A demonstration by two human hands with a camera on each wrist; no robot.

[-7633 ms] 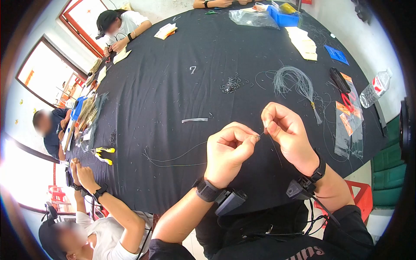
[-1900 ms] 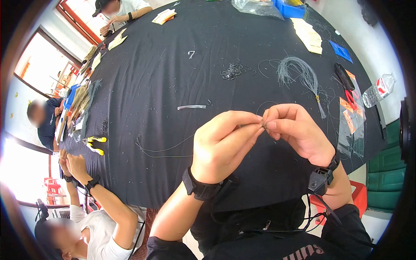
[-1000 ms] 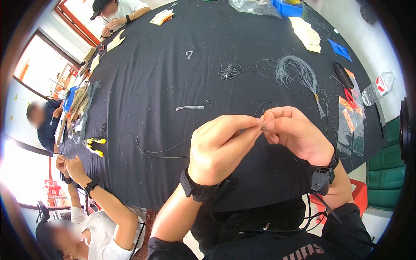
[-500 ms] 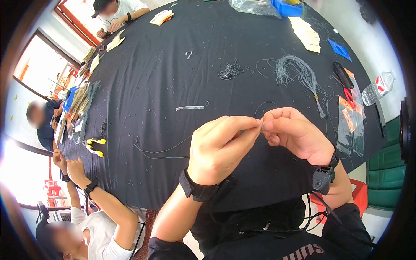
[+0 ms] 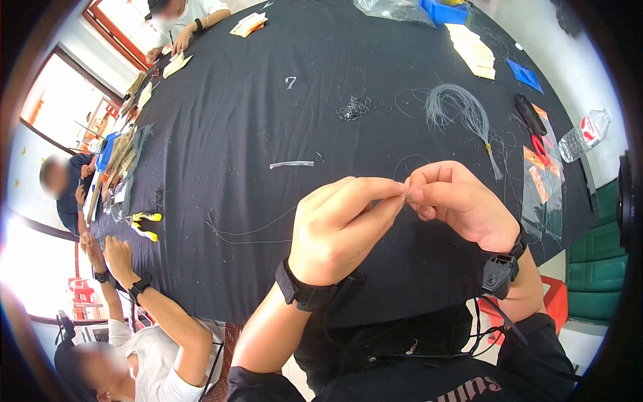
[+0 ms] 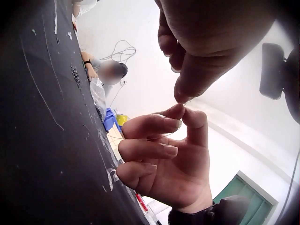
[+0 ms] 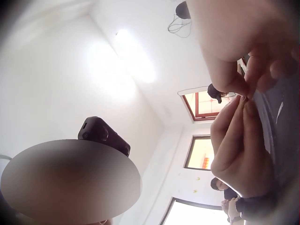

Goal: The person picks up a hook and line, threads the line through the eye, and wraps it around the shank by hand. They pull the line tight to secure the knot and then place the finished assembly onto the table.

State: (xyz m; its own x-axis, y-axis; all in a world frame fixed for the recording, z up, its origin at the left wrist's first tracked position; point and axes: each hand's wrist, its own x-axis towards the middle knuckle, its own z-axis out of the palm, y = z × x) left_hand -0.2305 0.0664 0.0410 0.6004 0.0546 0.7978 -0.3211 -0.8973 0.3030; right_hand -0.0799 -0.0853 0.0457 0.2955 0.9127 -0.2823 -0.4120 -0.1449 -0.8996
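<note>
Thumb and fingers of my left hand [image 5: 341, 224] pinch a tiny fish hook, nearly all hidden between the fingertips. My right hand [image 5: 462, 201] meets it tip to tip and pinches thin fishing line at the same spot. One loop of that fishing line [image 6: 140, 139] crosses the curled fingers of the right hand in the left wrist view. More line [image 5: 254, 242] trails out to the left from behind the left hand. In the right wrist view, the left hand [image 7: 243, 150] lies below the right hand [image 7: 248, 42], fingertips together. Both hands are above the black tablecloth.
Beyond the hands lie a pile of hooks [image 5: 355, 107], a tied bundle of line [image 5: 455, 110] and a clear tube [image 5: 291, 164]. Red-handled scissors [image 5: 540, 149] and a water bottle [image 5: 585, 136] stand right. Yellow-handled pliers [image 5: 145, 226] lie left, near other seated people.
Since the oldest frame, my hands have come together and the right fingertips have closed in on the left ones. Over the last second they stay nearly still, with slight fingertip motion.
</note>
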